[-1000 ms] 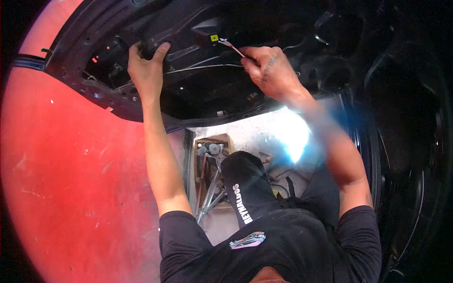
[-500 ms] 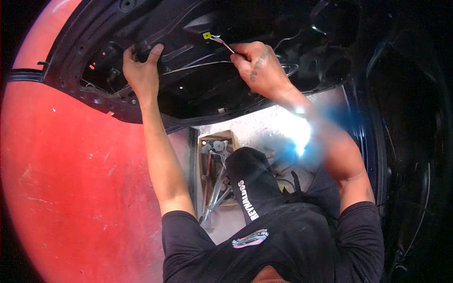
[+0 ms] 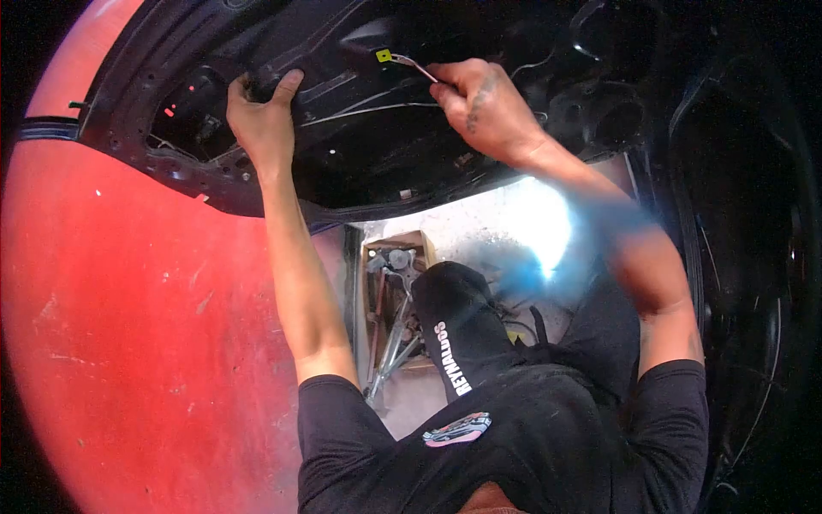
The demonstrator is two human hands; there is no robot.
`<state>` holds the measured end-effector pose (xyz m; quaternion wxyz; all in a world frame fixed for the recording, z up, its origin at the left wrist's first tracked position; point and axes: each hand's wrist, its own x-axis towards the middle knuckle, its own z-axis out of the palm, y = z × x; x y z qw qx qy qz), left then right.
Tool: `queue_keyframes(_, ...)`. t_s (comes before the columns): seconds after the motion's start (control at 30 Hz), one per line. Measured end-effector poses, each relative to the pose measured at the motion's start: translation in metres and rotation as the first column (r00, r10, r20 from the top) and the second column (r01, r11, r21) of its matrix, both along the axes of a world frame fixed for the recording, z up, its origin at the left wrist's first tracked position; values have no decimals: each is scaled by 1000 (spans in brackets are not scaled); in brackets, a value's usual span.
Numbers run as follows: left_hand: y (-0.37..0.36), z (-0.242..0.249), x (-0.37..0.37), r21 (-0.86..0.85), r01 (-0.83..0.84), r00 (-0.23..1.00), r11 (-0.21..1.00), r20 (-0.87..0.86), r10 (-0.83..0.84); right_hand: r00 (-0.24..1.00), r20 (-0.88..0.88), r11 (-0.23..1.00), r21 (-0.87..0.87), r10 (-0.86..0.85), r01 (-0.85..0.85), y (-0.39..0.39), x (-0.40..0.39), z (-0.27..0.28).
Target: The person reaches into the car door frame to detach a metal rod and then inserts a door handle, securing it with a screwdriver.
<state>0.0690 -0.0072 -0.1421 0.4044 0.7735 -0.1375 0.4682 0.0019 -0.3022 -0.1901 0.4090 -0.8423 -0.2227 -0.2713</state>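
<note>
Right hand [image 3: 492,111] closed round slim tool [image 3: 415,68], tip at yellow clip [image 3: 384,56], far side of dark panel [image 3: 321,51]. Left hand [image 3: 261,124] half-open on panel, left; grip can't tell. Likely working the clip; calls for steady tip alignment.

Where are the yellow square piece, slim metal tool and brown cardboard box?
Yellow square piece [image 3: 380,56]: head view, left side.
Slim metal tool [image 3: 418,67]: head view, shaft.
Brown cardboard box [image 3: 430,248]: head view, right wall.

Both arms raised, reaching forward. Left hand [image 3: 262,120]: thumb spread from bent fingers, wrist roughly straight. Right hand [image 3: 488,111]: fingers curled closed in a pinch grip, tattooed back visible; right elbow bent outward, forearm partly blurred.
</note>
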Motion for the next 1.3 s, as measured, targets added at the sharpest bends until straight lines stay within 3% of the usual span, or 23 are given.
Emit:
queue_keyframes(0.07, -4, 2, 1, 4, -16, 1000, 1000, 14, 16, 998, 55, 997, 76, -14, 9, 11, 2, -8)
queue_keyframes(0.17, -8, 0, -4, -25, -6, 1000, 1000, 6, 6, 999, 5, 955, 292, 50, -50, 23, 4, -15)
queue_keyframes(0.27, -5, -4, 2, 4, -73, 997, 997, 14, 73, 995, 97, 956, 288, 29, -56, 23, 11, -19)
queue_keyframes(0.53, -8, -1, -2, 91, -124, 992, 988, 46, 120, 997, 35, 986, 149, 66, -71, 12, 20, -23)
queue_keyframes(0.67, -9, 0, -8, 18, -13, 1000, 1000, -4, 13, 997, 73, 993, 114, 29, -37, 13, 22, -21)
queue_keyframes(0.77, -14, 3, -17, 103, -81, 997, 991, 8, 80, 998, -41, 975, 216, 54, -44, 15, 15, -6)
queue_keyframes(0.83, -38, 2, -34, 229, -547, 820, 805, 341, 460, 999, -23, 973, 226, 42, -36, 15, 14, -3)
queue_keyframes(0.87, -52, 4, -43, 226, -541, 822, 810, 345, 453, 999, -18, 973, 231, 31, -26, 15, 14, -5)
queue_keyframes(0.93, -76, 6, -57, 427, -560, 788, 710, 540, 296, 999, -23, 970, 243, 37, -31, 17, 18, -6)
queue_keyframes(1.0, -92, -12, -42, 548, -196, 963, 813, 264, 54, 999, -43, 984, 176, 25, -17, 20, 15, -1)
queue_keyframes(1.03, -100, -20, -36, 529, -159, 960, 834, 279, 7, 1000, 0, 979, 203, 5, -5, 22, 17, -3)
queue_keyframes(1.17, -102, -24, -26, 532, -218, 925, 818, 379, -1, 999, 13, 997, 72, -29, 28, 24, 23, -4)
queue_keyframes(1.3, -93, -36, -11, 532, -171, 927, 829, 372, -47, 1000, -24, 1000, 19, -6, 7, 31, 29, -3)
